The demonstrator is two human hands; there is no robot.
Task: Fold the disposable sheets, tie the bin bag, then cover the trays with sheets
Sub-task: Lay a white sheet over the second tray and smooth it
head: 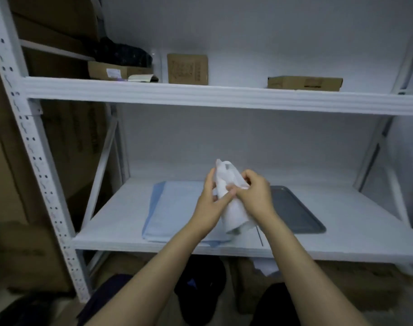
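Note:
A crumpled white bag or sheet (231, 208) hangs upright between both hands above the lower shelf. My left hand (211, 203) holds its left side, fingers wrapped toward the middle. My right hand (254, 196) pinches its upper right part with curled fingers. Under the hands, a folded light-blue disposable sheet (174, 208) lies flat on the shelf. A dark grey tray (297, 212) lies to its right, partly hidden by my right hand.
The white metal rack has a lower shelf (365, 236) and an upper shelf (200, 92) carrying cardboard boxes (305, 83) and a black bag (123, 54). Large cartons (12, 208) stand at the left. Dark items (200, 285) sit under the shelf.

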